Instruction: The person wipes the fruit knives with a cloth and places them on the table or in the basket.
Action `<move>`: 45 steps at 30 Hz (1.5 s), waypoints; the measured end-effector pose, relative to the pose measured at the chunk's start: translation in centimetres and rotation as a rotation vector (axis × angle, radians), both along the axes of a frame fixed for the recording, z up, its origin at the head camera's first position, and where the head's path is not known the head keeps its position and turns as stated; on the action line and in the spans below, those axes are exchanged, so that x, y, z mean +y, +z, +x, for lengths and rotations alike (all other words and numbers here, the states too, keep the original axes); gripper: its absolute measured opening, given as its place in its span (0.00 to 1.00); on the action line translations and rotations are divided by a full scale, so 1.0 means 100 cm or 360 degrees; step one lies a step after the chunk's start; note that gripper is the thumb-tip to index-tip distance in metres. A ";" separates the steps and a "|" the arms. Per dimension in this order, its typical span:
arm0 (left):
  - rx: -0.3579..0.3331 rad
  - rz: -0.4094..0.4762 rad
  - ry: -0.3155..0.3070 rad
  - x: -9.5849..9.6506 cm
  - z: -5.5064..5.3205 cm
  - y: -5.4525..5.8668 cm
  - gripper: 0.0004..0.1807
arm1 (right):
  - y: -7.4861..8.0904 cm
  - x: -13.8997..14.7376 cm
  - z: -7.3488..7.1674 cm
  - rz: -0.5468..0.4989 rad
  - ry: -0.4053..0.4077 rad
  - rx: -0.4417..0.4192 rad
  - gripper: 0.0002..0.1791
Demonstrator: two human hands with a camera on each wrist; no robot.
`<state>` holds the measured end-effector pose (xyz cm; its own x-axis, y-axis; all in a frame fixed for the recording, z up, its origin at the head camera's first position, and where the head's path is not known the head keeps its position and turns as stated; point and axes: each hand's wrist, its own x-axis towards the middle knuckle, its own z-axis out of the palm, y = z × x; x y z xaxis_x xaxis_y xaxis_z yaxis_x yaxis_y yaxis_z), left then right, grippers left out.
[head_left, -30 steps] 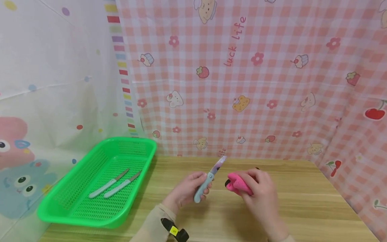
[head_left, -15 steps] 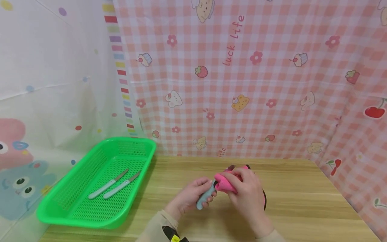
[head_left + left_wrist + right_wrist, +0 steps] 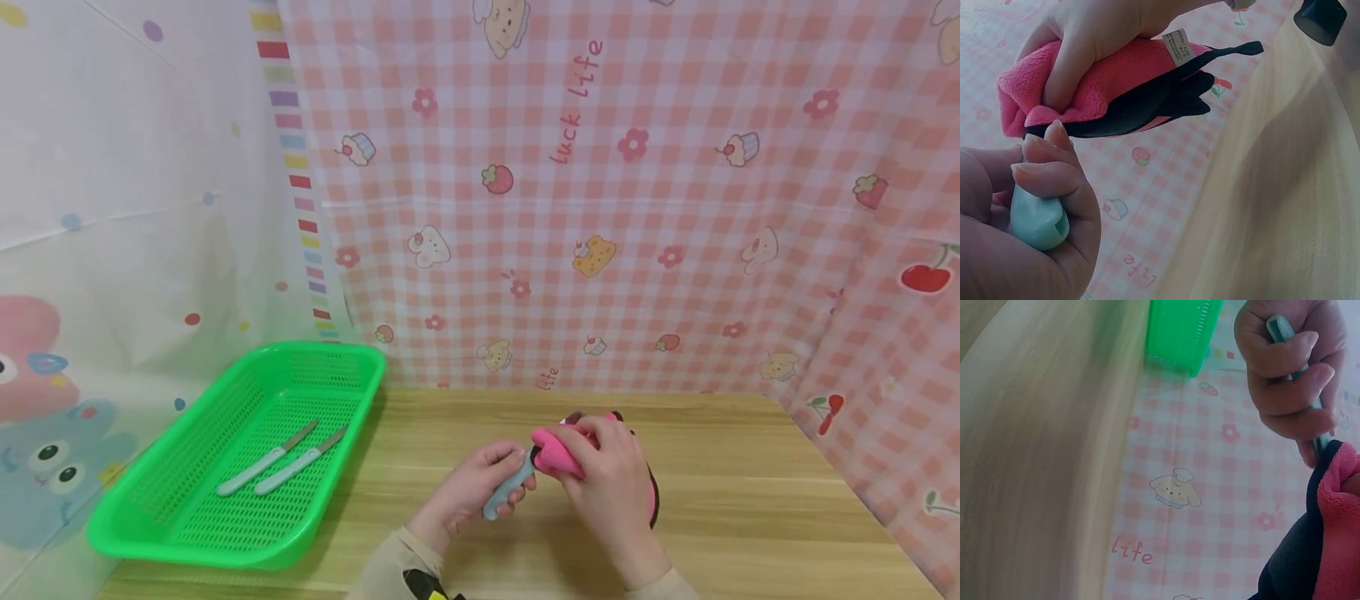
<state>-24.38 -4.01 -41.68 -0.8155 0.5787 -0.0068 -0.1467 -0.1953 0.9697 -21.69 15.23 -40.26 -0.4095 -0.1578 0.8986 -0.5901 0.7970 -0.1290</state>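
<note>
My left hand [image 3: 476,485] grips the pale blue-green handle of a small knife [image 3: 507,493], its fingers curled around it. In my right hand [image 3: 613,487] is a bunched pink cloth [image 3: 557,454] with a black edging and backing, pinched over the blade close to the handle. Most of the blade is hidden by the cloth; a bit of its tip shows beyond the fingers in the head view. From the left wrist, the handle's rounded end [image 3: 1038,222] points out of the palm, and a white label [image 3: 1177,47] and a black loop show on the cloth.
A green plastic basket [image 3: 112,533] stands at the left of the wooden table [image 3: 735,500]. Inside lie two similar knives, one knife [image 3: 258,472] left of the other knife [image 3: 300,472]. A pink checked curtain [image 3: 465,208] hangs behind the table.
My right hand has moved left and brought the cloth onto the knife's blade, which was bare a second ago. Over the last half second both hands have hardly moved.
</note>
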 end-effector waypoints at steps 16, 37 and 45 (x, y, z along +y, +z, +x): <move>0.0077 -0.0057 -0.0038 -0.006 0.001 -0.006 0.19 | 0.003 0.019 -0.006 -0.0078 -0.0108 -0.0029 0.20; 0.0015 -0.0108 0.0104 -0.014 -0.002 -0.003 0.17 | 0.011 0.038 -0.002 -0.0138 -0.0131 -0.0011 0.22; -0.0029 -0.0070 0.0108 -0.014 -0.002 -0.003 0.19 | 0.017 0.034 0.002 -0.0134 -0.0035 0.0002 0.18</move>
